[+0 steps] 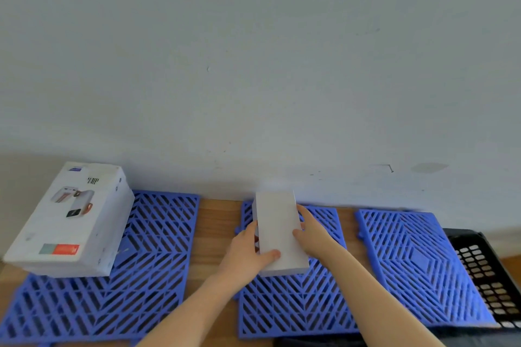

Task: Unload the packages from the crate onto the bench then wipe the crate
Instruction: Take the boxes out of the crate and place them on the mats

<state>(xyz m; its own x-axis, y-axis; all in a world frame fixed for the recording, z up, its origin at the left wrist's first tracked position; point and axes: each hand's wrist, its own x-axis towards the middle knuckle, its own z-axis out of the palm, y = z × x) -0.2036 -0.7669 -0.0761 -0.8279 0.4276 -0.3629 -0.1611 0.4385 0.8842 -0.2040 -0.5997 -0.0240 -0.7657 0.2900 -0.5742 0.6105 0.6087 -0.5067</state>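
Observation:
A plain white box (277,231) lies lengthwise on the middle blue grid mat (293,307) on the wooden bench (217,222). My left hand (248,251) grips its left side, thumb over the near top edge. My right hand (313,234) holds its right side with fingers curled against it. A larger white printed package (73,220) sits on the left blue mat (146,256). The black crate (487,270) shows at the far right, partly under the right blue mat; its inside is mostly hidden.
A third blue grid mat (417,262) lies to the right, overlapping the crate's edge. A pale wall (253,65) rises directly behind the bench. Bare wood strips show between the mats.

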